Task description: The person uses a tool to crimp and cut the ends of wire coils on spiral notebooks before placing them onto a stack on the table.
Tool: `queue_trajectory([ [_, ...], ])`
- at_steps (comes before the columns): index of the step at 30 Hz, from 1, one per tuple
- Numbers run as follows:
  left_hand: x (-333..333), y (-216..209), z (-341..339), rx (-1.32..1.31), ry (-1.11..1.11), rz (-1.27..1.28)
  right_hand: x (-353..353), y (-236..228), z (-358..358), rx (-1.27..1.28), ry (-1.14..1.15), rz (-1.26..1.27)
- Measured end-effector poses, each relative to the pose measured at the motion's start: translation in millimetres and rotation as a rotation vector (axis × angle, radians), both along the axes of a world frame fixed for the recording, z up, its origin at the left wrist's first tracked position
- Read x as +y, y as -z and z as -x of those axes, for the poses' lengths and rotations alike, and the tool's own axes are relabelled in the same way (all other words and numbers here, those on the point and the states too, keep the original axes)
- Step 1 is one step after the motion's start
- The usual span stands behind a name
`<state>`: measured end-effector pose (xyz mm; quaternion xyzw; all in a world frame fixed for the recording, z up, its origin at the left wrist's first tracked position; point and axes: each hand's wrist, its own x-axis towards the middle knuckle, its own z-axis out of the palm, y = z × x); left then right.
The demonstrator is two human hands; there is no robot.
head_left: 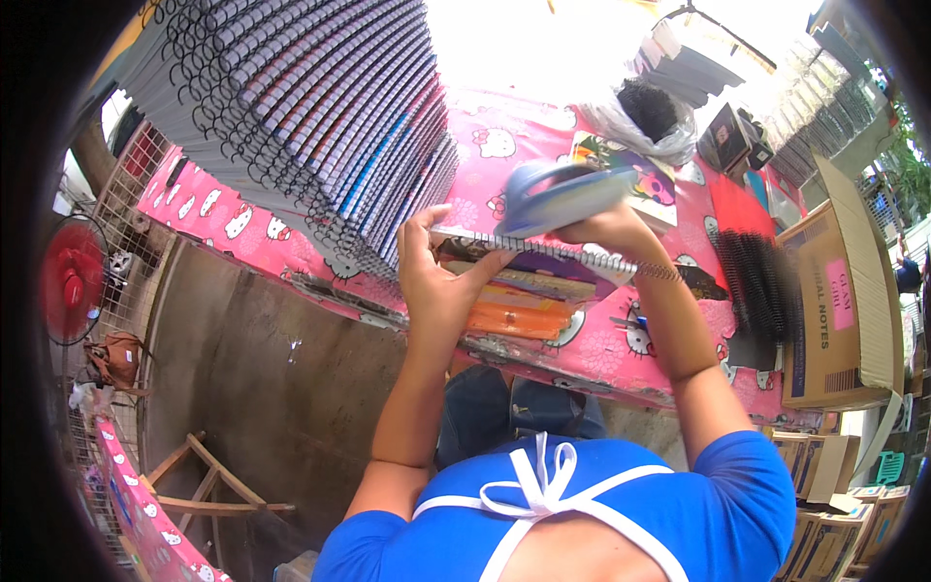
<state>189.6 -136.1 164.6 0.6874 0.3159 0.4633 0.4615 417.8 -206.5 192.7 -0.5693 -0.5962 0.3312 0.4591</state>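
Observation:
My left hand [434, 276] grips the left end of a notebook [548, 260], thumb on the near side and fingers over the far side. The notebook stands on edge with its holes up. A dark spiral coil [659, 271] runs along this edge and sticks out past its right end, beside my right wrist. My right hand [611, 231] is closed around a blue, rounded tool with a handle-like opening [558, 202], held at the coiled edge. Motion blurs the tool, so its exact kind is unclear. Below the notebook lies an orange packet [519, 318].
Tall stacks of spiral notebooks [330, 116] fill the table's left. A pink patterned cloth [495, 107] covers the table. Loose black coils [752, 281] lie at right, beside a cardboard box [839, 291]. A plastic bag [669, 131] holds more black coils. A red fan [73, 281] stands far left.

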Motion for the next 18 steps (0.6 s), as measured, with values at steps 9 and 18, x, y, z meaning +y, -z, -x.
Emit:
queue_trajectory([
  [9, 4.3, 14.1, 12.1, -0.557, 0.224, 0.374, 33.3, 7.7, 14.0, -0.750, 0.220, -0.001],
  [18, 25.0, -14.7, 5.7, -0.398, 0.317, -0.159, -105.9, 42.7, -4.0, -0.813, 0.456, 0.034],
])
